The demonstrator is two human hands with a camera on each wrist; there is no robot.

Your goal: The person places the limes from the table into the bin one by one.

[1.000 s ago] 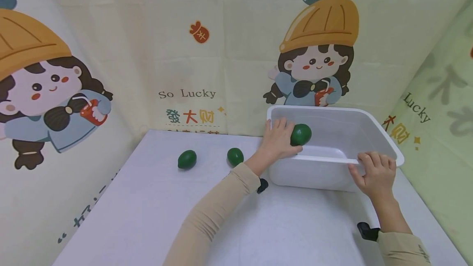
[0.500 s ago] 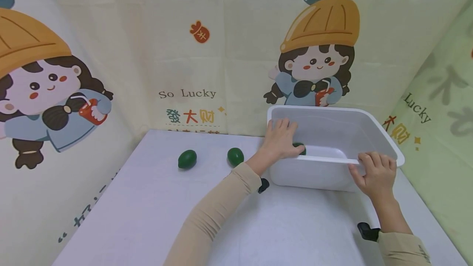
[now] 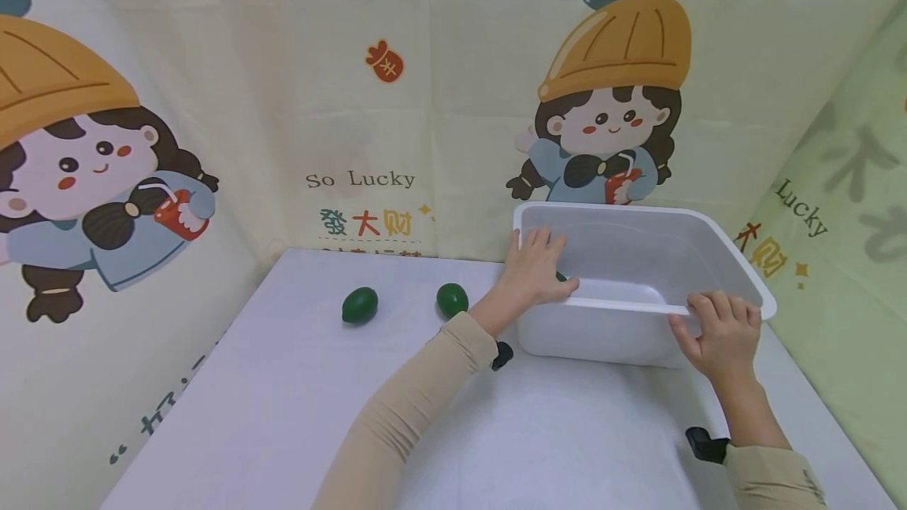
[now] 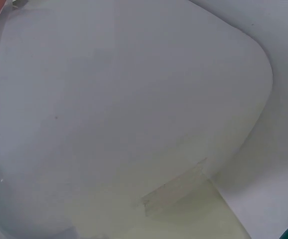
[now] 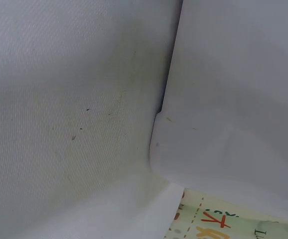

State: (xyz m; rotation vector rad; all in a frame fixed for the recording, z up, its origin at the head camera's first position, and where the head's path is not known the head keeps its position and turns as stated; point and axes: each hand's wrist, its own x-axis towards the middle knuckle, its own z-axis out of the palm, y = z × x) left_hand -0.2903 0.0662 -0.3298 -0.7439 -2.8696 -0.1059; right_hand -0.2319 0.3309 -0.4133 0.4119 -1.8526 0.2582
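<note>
While the white tub (image 3: 641, 219) sits right of centre, its near rim is gripped by the right hand (image 3: 717, 331). A green fruit (image 3: 561, 276), mostly hidden, is covered inside by the left hand (image 3: 533, 267); whether it is pinched cannot be told.

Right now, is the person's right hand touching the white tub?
Touching. The head view shows the right hand with its fingers curled over the near rim of the white tub, gripping it with no gap.
</note>
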